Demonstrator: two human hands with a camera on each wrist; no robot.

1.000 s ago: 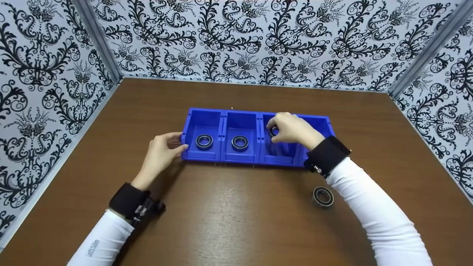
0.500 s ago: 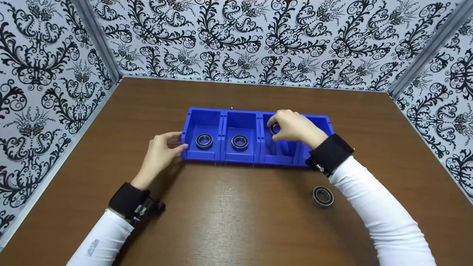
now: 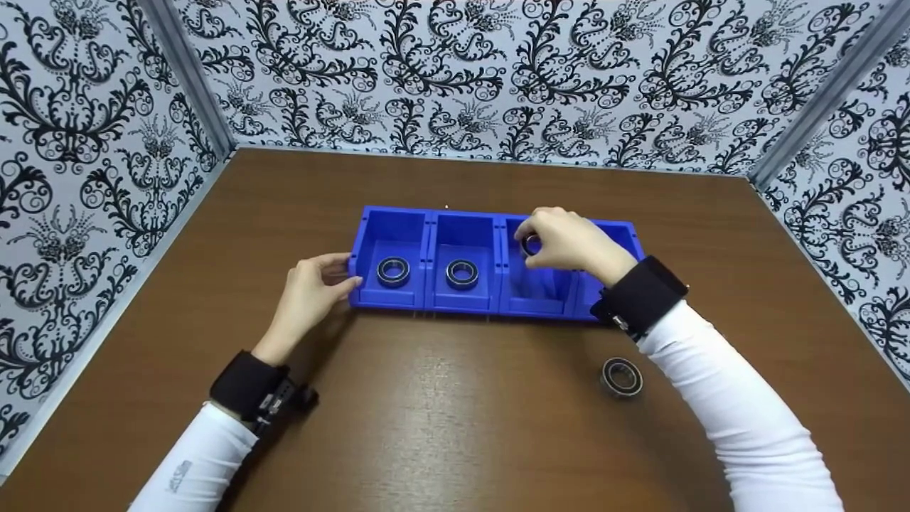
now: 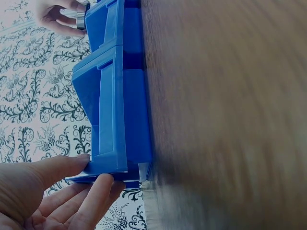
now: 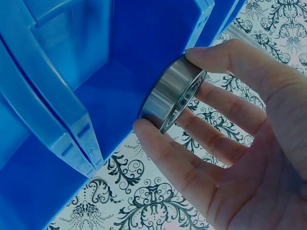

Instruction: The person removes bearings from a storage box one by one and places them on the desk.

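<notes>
My right hand (image 3: 569, 242) pinches a ball bearing (image 5: 172, 93) between thumb and fingertips, above the third compartment of a blue bin row (image 3: 462, 311). Steel shows on the bearing's outer rim in the right wrist view. With thumb and fingers, my left hand (image 3: 309, 288) grips the left side wall of the row; the left wrist view shows the thumb inside the wall (image 4: 103, 165). One bearing (image 3: 392, 272) lies flat in the leftmost compartment, and another bearing (image 3: 461, 274) in the second. The right hand and wrist partly hide the rightmost compartment.
Another bearing (image 3: 621, 377) rests on the brown wooden table (image 3: 441, 412), in front of the bins and beside the right forearm. Patterned black-and-white panels (image 3: 455, 85) enclose the table at the back and sides.
My right hand has shifted slightly up and to the right with the bearing still pinched. The left hand and the bins look the same.
</notes>
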